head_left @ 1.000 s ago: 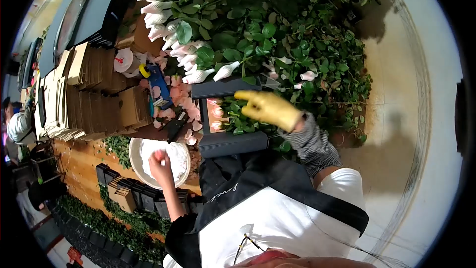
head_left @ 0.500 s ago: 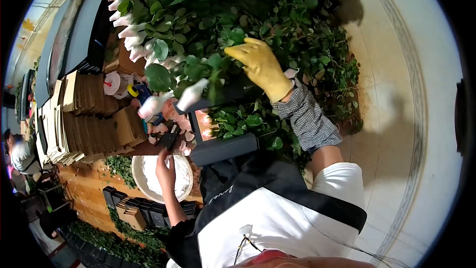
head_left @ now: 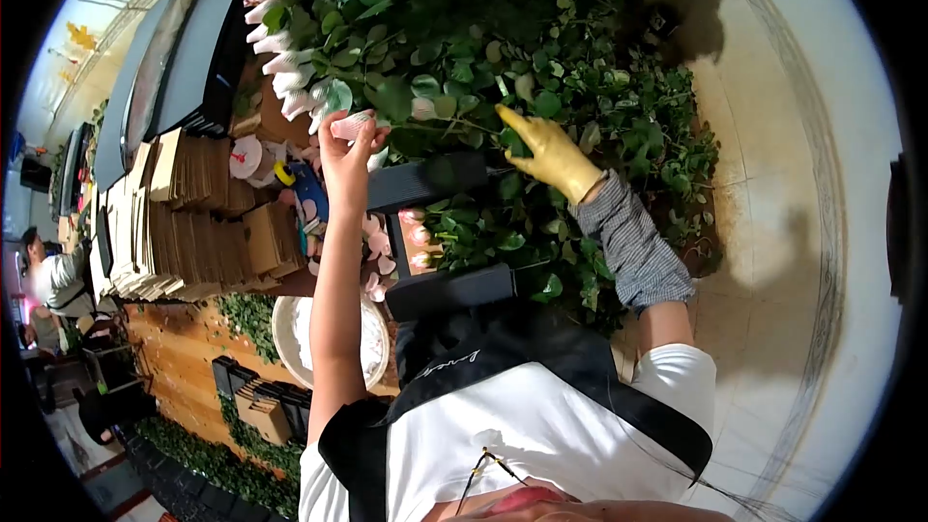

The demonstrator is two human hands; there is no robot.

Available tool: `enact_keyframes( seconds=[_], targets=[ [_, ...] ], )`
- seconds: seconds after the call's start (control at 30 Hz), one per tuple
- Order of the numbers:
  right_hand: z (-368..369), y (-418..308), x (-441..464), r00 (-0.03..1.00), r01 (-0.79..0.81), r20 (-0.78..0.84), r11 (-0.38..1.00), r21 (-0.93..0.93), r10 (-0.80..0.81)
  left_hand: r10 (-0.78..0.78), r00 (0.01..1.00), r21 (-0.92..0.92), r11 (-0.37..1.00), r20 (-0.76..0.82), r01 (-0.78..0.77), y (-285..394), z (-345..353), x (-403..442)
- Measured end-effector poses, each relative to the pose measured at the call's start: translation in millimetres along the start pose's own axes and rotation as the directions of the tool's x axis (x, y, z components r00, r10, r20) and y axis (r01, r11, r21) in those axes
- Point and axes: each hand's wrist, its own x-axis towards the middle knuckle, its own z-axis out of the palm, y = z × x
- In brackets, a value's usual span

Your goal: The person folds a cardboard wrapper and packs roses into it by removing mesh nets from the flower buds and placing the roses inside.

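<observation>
Left hand (head_left: 345,164) has a netted rose (head_left: 351,126) pinched up by the flower pile
Bare thumb and fingers are clamped on the bud, right beside the row of other netted roses (head_left: 290,63). The gloved right hand (head_left: 561,162) is over the leaves (head_left: 599,87), index finger and thumb apart; can't tell if it's touching the stem. Nearer the body there's a black box (head_left: 449,292) with pink roses (head_left: 418,240) lined up inside, and a white tub (head_left: 283,336) off to its left.

What seems a brown table (head_left: 299,282) bears leafy roses (head_left: 464,63), cardboard (head_left: 179,246) and petals (head_left: 378,243).
</observation>
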Motion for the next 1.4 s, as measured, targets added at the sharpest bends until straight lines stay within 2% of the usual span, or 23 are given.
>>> enact_keyframes(
  seconds=[0.1,0.2,0.3,0.4,0.47,0.5,0.53,0.57,0.6,0.63,0.67,0.7,0.73,0.77,0.83,0.93,1.03,1.07,1.1,1.2,1.3,1.33,1.4],
  targets=[
    [9,8,-6,0.978,0.040,-0.151,0.836,-0.548,-0.145,0.043,0.999,-0.036,0.998,-0.024,-0.043,-4,4,3],
    [-35,4,-17,0.919,-0.141,-0.391,0.881,-0.452,-0.053,0.053,0.997,-0.086,0.995,-0.049,-0.057,6,-14,12],
    [-114,-11,-32,0.704,-0.389,-0.701,0.763,-0.517,-0.116,0.101,0.978,-0.166,0.977,-0.183,-0.132,15,-55,21],
    [-195,-24,-49,0.601,-0.391,-0.796,0.841,-0.373,-0.073,0.024,0.987,-0.110,0.993,-0.160,-0.042,24,-62,2],
    [-213,-12,-44,0.546,-0.171,-0.765,0.848,-0.501,-0.342,0.037,0.999,-0.101,0.994,-0.037,-0.040,32,-49,-24],
    [-202,22,-43,0.560,-0.132,-0.745,0.849,-0.511,-0.362,0.063,0.997,-0.050,0.997,-0.052,-0.066,39,-38,-37],
    [-196,29,-36,0.735,-0.311,-0.665,0.805,-0.505,-0.133,0.119,0.992,-0.049,0.992,0.049,-0.116,47,-39,-47],
    [-190,36,-30,0.845,-0.442,-0.524,0.692,-0.570,0.107,0.183,0.981,0.146,0.970,0.071,-0.192,54,-40,-53],
    [-165,42,-39,0.853,-0.503,-0.502,0.475,-0.722,0.140,0.242,0.966,0.336,0.905,0.094,-0.260,62,-42,-61],
    [-137,47,-40,0.857,-0.429,-0.499,0.712,-0.556,0.126,0.348,0.927,0.381,0.845,0.141,-0.375,76,-34,-68],
    [-120,45,-37,0.866,-0.304,-0.488,0.887,-0.347,0.106,0.300,0.947,0.331,0.887,0.116,-0.321,82,-36,-74],
    [-111,7,-31,0.911,-0.095,-0.412,0.986,-0.140,0.029,0.228,0.970,0.123,0.964,0.078,-0.237,93,-28,-81],
    [-94,-42,-29,0.937,0.100,-0.344,0.990,0.103,-0.059,0.156,0.986,-0.091,0.984,0.062,-0.150,101,-20,-86],
    [-75,-76,-31,0.970,0.122,-0.236,0.957,0.264,-0.058,0.173,0.983,-0.155,0.975,0.065,-0.161,100,-20,-86],
    [-54,-114,-28,0.991,0.128,-0.070,0.931,0.342,-0.110,0.164,0.986,-0.182,0.970,-0.006,-0.162,98,-13,-91],
    [-51,-123,-13,0.988,0.143,0.021,0.945,0.295,-0.156,0.196,0.969,-0.184,0.958,-0.148,-0.222,90,0,-96],
    [-71,-152,-4,0.927,0.317,-0.137,0.923,-0.219,-0.351,0.084,0.992,-0.381,0.918,-0.098,-0.115,70,-46,-97],
    [-73,-160,-1,0.925,0.334,-0.116,0.918,-0.213,-0.363,0.077,0.990,-0.384,0.916,-0.122,-0.119,73,-51,-100],
    [-72,-166,3,0.930,0.341,-0.054,0.908,-0.243,-0.363,0.085,0.962,-0.325,0.930,-0.258,-0.169,77,-48,-99],
    [-68,-183,-2,0.913,0.395,0.005,0.884,-0.251,-0.407,0.144,0.928,0.079,0.989,-0.344,-0.125,79,-65,-109],
    [-59,-194,-17,0.916,0.399,0.040,0.898,-0.185,-0.399,0.261,0.910,0.369,0.920,-0.321,-0.134,57,-95,-117],
    [-58,-197,-22,0.930,0.367,0.063,0.918,-0.149,-0.361,0.315,0.907,0.510,0.849,-0.280,-0.138,50,-103,-122],
    [-55,-195,-31,0.933,0.355,0.112,0.926,-0.126,-0.343,0.636,0.771,0.920,0.315,-0.022,-0.233,37,-114,-132]
  ],
)
